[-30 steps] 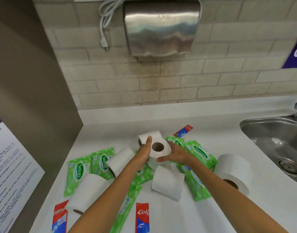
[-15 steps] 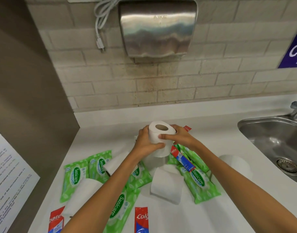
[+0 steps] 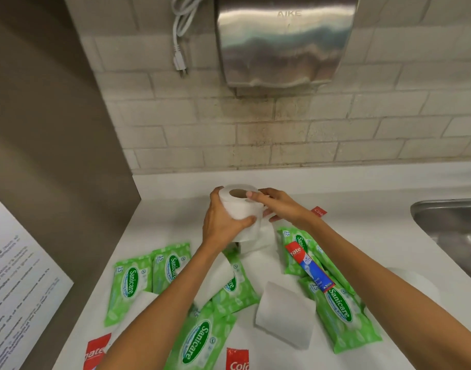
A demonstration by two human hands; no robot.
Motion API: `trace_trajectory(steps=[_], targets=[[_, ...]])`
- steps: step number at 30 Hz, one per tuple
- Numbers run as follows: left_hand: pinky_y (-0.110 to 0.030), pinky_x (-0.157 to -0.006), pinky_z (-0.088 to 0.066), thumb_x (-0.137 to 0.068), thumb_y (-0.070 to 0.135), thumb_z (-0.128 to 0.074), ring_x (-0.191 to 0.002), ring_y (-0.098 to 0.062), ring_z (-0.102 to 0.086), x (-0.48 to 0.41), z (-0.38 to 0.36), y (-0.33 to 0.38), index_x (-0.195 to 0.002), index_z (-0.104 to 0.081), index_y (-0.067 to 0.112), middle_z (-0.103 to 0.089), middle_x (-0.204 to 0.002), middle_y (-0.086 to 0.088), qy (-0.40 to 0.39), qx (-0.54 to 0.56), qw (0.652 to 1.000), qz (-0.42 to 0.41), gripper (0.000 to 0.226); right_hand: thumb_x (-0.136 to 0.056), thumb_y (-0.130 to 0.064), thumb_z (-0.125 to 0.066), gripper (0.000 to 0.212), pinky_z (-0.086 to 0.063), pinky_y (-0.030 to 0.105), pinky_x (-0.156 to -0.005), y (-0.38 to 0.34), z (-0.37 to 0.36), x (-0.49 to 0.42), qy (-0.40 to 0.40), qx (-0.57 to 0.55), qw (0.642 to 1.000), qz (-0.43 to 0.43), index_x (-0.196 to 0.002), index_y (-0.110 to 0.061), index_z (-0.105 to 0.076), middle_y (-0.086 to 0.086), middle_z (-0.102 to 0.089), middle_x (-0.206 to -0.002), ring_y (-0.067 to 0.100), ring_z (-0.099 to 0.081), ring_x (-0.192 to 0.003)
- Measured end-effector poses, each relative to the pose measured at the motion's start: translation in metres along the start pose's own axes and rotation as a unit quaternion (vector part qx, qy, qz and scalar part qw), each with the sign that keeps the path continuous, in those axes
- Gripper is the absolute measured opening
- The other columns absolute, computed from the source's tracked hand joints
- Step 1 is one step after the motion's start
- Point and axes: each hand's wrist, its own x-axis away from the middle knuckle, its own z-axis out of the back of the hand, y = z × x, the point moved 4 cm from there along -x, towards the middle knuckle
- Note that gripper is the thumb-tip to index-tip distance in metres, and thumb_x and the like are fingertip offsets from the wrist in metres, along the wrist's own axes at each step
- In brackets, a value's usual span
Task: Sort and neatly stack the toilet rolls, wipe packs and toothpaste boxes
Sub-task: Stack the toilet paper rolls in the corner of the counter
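I hold a white toilet roll (image 3: 242, 209) upright above the counter, its core hole facing up. My left hand (image 3: 221, 222) wraps its side; my right hand (image 3: 277, 205) rests on its top rim. More white rolls lie below: one on its side (image 3: 285, 316), one under my left forearm (image 3: 215, 279), one at the right (image 3: 413, 287). Green Sanicare wipe packs (image 3: 130, 284) (image 3: 341, 313) (image 3: 199, 340) are scattered flat. Red and blue toothpaste boxes lie on a wipe pack (image 3: 309, 268), at the front edge (image 3: 237, 359) (image 3: 96, 351), and behind my right wrist (image 3: 319, 211).
The white counter (image 3: 362, 222) meets a tiled wall (image 3: 309, 134) at the back and a brown panel (image 3: 50, 145) on the left. A steel sink (image 3: 453, 225) is at the right. A metal hand dryer (image 3: 282, 41) and a dangling plug (image 3: 181, 62) hang above.
Both hands lifted the toilet roll off the pile, turned it hole-up and carried it toward the back wall. My view has tilted and shifted with it.
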Motion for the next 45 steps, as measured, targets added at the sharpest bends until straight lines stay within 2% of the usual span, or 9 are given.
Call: trace_trajectory(steps=[3, 5, 8, 11, 15, 18, 28, 37, 45], targets=[[-0.027, -0.081, -0.044, -0.060, 0.025, -0.085, -0.113, -0.024, -0.055, -0.018, 0.013, -0.016, -0.132, -0.030, 0.019, -0.054, -0.126, -0.002, 0.029, 0.036, 0.999, 0.006, 0.091, -0.086, -0.055, -0.051, 0.058, -0.044, 0.023, -0.065, 0.000, -0.003, -0.019, 0.023, 0.001, 1.000, -0.002, -0.127, -0.014, -0.052, 0.010, -0.061, -0.116, 0.020, -0.059, -0.090], [-0.028, -0.087, -0.046, -0.058, 0.025, -0.087, -0.117, -0.024, -0.054, -0.033, 0.021, -0.029, -0.132, -0.031, 0.016, -0.053, -0.129, -0.003, 0.049, 0.049, 0.997, 0.019, 0.094, -0.086, -0.055, -0.051, 0.056, -0.044, 0.022, -0.066, 0.002, -0.006, -0.033, 0.031, 0.012, 0.999, -0.003, -0.125, -0.015, -0.053, 0.011, -0.062, -0.117, 0.021, -0.059, -0.094], [-0.032, -0.096, -0.047, -0.054, 0.030, -0.089, -0.121, -0.023, -0.052, -0.057, 0.032, -0.047, -0.134, -0.031, 0.016, -0.052, -0.132, -0.004, 0.074, 0.045, 0.995, 0.041, 0.099, -0.084, -0.058, -0.052, 0.055, -0.042, 0.028, -0.084, 0.008, -0.010, -0.055, 0.036, 0.034, 0.999, -0.009, -0.122, -0.019, -0.055, 0.010, -0.061, -0.121, 0.024, -0.059, -0.106], [-0.040, -0.100, -0.046, -0.051, 0.036, -0.088, -0.124, -0.025, -0.048, -0.080, 0.044, -0.070, -0.134, -0.031, 0.020, -0.051, -0.132, -0.004, 0.095, 0.024, 0.993, 0.066, 0.102, -0.083, -0.059, -0.054, 0.054, -0.041, 0.027, -0.089, 0.012, -0.015, -0.073, 0.048, 0.061, 0.997, -0.012, -0.121, -0.021, -0.058, 0.005, -0.062, -0.119, 0.021, -0.057, -0.110], [-0.039, -0.100, -0.045, -0.053, 0.035, -0.088, -0.126, -0.026, -0.046, -0.105, 0.061, -0.099, -0.135, -0.029, 0.019, -0.051, -0.133, -0.005, 0.123, 0.002, 0.989, 0.087, 0.102, -0.083, -0.055, -0.056, 0.047, -0.038, 0.023, -0.085, 0.014, -0.025, -0.090, 0.063, 0.078, 0.995, -0.010, -0.118, -0.023, -0.060, -0.001, -0.065, -0.102, 0.018, -0.058, -0.105], [-0.034, -0.097, -0.045, -0.055, 0.032, -0.087, -0.125, -0.026, -0.047, -0.119, 0.068, -0.117, -0.137, -0.028, 0.019, -0.051, -0.134, -0.006, 0.134, -0.008, 0.986, 0.102, 0.102, -0.082, -0.054, -0.057, 0.045, -0.041, 0.025, -0.089, 0.014, -0.034, -0.103, 0.062, 0.097, 0.993, -0.014, -0.115, -0.024, -0.060, 0.003, -0.066, -0.109, 0.019, -0.059, -0.107], [-0.039, -0.097, -0.043, -0.056, 0.025, -0.087, -0.123, -0.032, -0.046, -0.147, 0.071, -0.175, -0.136, -0.028, 0.019, -0.050, -0.133, -0.008, 0.165, -0.025, 0.980, 0.104, 0.100, -0.086, -0.048, -0.057, 0.044, -0.044, 0.029, -0.092, 0.018, -0.051, -0.132, 0.063, 0.135, 0.989, -0.010, -0.120, -0.020, -0.059, 0.003, -0.064, -0.110, 0.019, -0.061, -0.104], [-0.038, -0.102, -0.042, -0.058, 0.020, -0.086, -0.125, -0.030, -0.048, -0.159, 0.062, -0.189, -0.138, -0.027, 0.015, -0.047, -0.138, -0.008, 0.171, 0.002, 0.980, 0.104, 0.100, -0.086, -0.046, -0.057, 0.042, -0.046, 0.029, -0.090, 0.022, -0.056, -0.144, 0.060, 0.145, 0.987, -0.019, -0.119, -0.021, -0.060, 0.003, -0.065, -0.111, 0.019, -0.061, -0.103], [-0.037, -0.102, -0.039, -0.062, 0.019, -0.085, -0.129, -0.030, -0.045, -0.171, 0.062, -0.189, -0.142, -0.022, 0.014, -0.042, -0.143, -0.008, 0.149, 0.009, 0.982, 0.116, 0.103, -0.087, -0.044, -0.057, 0.040, -0.043, 0.024, -0.083, 0.024, -0.059, -0.148, 0.057, 0.140, 0.988, -0.023, -0.118, -0.019, -0.060, -0.002, -0.062, -0.096, 0.015, -0.058, -0.091]])
